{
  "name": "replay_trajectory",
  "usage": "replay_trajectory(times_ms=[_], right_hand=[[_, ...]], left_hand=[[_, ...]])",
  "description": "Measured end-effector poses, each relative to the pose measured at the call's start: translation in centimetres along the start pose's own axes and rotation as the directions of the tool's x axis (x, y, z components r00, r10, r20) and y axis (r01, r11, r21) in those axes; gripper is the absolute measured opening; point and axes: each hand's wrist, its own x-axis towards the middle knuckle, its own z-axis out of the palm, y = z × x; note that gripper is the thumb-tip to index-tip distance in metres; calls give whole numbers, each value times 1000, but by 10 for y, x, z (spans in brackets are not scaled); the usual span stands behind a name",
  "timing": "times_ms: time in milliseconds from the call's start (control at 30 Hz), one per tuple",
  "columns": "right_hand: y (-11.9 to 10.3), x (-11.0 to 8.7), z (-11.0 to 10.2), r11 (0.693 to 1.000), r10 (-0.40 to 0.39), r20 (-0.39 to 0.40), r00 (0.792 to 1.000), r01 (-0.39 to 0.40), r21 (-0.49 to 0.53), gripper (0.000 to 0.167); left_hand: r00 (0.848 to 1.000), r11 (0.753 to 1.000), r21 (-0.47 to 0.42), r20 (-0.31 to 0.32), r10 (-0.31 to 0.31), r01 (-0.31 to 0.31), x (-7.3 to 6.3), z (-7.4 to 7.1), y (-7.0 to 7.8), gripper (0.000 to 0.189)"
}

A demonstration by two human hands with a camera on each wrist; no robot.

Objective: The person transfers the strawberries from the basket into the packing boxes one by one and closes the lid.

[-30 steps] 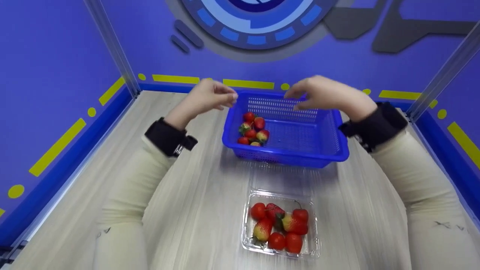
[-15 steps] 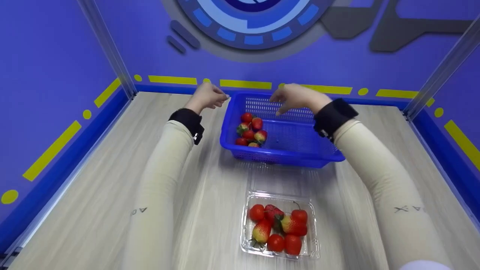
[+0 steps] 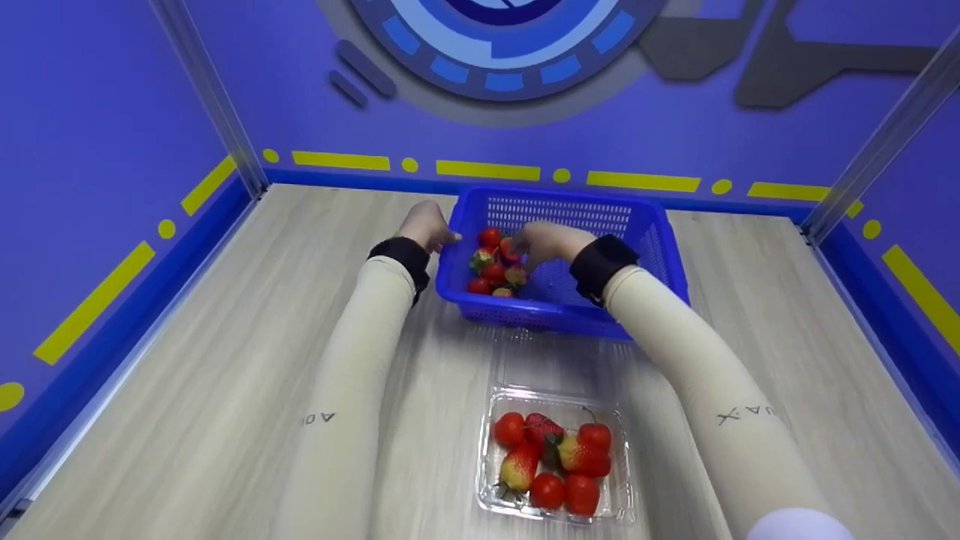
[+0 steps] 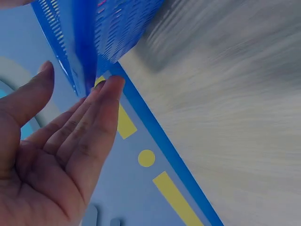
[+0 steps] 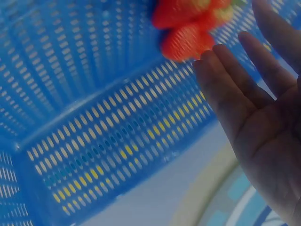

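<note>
A blue perforated basket (image 3: 525,304) holds a cluster of small red fruits along its left side, strawberries (image 3: 482,259) among them. Down inside the basket, my right hand (image 3: 553,241) reaches over the cluster from the right. Its fingers are extended in the right wrist view, fingertips right at a red strawberry (image 5: 183,43). My left hand (image 3: 426,223) is at the basket's left rim. In the left wrist view this hand (image 4: 61,155) is spread, thumb and straight fingers near the rim (image 4: 84,61), palm facing it.
Nearer the body, a clear plastic clamshell box (image 3: 622,499) lies with its lid folded back toward the basket. Several strawberries and round red fruits (image 3: 547,490) are in it. Blue printed panels (image 3: 300,82) enclose the wooden tabletop (image 3: 300,247) at the back and sides.
My right hand has moved left and down into the basket, to the fruit. My left hand has come down to the left rim. The box and its fruits have stayed put.
</note>
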Motion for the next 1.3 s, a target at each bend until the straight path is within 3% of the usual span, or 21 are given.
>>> replay_trajectory(times_ms=[167, 333, 367, 400, 467, 567, 600, 633, 700, 900, 933, 1100, 1167, 1300], right_hand=[[2, 8, 12, 1000, -7, -1, 1000, 7, -21, 45], [6, 12, 13, 999, 30, -4, 1000, -30, -12, 42], [6, 12, 12, 999, 39, -8, 999, -39, -10, 39], [7, 13, 12, 999, 49, -12, 999, -49, -4, 37], [7, 14, 14, 998, 64, -19, 998, -64, 4, 33], [7, 18, 19, 996, 88, -7, 996, -88, 22, 32], [7, 18, 21, 995, 93, -1, 996, -93, 26, 33], [7, 19, 23, 995, 97, 6, 995, -97, 31, 33], [6, 21, 26, 994, 101, 21, 995, -102, 38, 33], [6, 21, 29, 986, 140, 78, 987, -147, 80, 21], [6, 21, 29, 983, 151, 89, 985, -159, 95, 19], [8, 19, 29, 986, 123, 111, 986, -134, 97, 16], [9, 19, 29, 989, 109, 115, 987, -120, 90, 18], [10, 19, 29, 990, 97, 130, 987, -109, 85, 24]], left_hand=[[997, 998, 51, 65, -42, 39, 5, 3, -1, 35], [991, 992, 83, 94, -100, 93, 19, 3, 1, 39], [990, 988, 120, 94, -107, 96, 39, 8, -6, 40], [990, 985, 147, 91, -106, 92, 44, 8, -7, 42], [995, 979, 193, 52, -81, 70, 75, 20, -21, 41], [997, 972, 229, 37, -64, 54, 104, 34, -38, 45], [998, 974, 220, 38, -59, 50, 97, 33, -36, 45], [998, 975, 217, 36, -58, 49, 102, 37, -40, 45], [994, 975, 213, 72, -79, 62, 86, 30, -32, 48], [997, 968, 244, 32, -66, 56, 93, 34, -38, 42], [997, 967, 247, 34, -66, 56, 99, 38, -42, 42], [992, 963, 259, 86, -95, 70, 66, 21, -20, 48], [995, 958, 279, 48, -89, 72, 78, 28, -25, 43], [996, 954, 291, 24, -82, 71, 126, 49, -52, 40]])
